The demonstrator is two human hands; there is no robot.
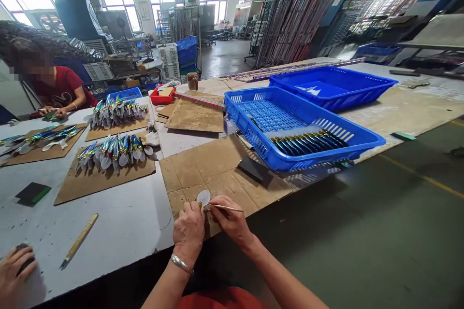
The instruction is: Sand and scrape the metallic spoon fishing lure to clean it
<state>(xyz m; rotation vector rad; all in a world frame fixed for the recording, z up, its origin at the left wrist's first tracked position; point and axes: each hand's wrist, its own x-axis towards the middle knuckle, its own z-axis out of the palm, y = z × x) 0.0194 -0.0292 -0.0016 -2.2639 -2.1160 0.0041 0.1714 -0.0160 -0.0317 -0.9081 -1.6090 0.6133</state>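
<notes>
My left hand (188, 231), with a silver bangle at the wrist, is closed around a spoon (203, 198) whose pale bowl sticks out above my fingers. It rests on a sheet of brown cardboard (213, 169) at the table's near edge. My right hand (228, 219) is right beside it, pinching a thin stick-like tool (226, 208) that points at the spoon. A blue plastic crate (300, 128) just beyond, to the right, holds a row of dark, gold-tipped handles (308, 142).
Piles of iridescent spoons (114, 152) lie on cardboard sheets to the left. A person in red (58, 89) works at the far left; another person's hand (14, 270) shows at bottom left. A second blue crate (333, 84), a red tray (162, 96), a black block (255, 169), a wooden-handled tool (78, 241).
</notes>
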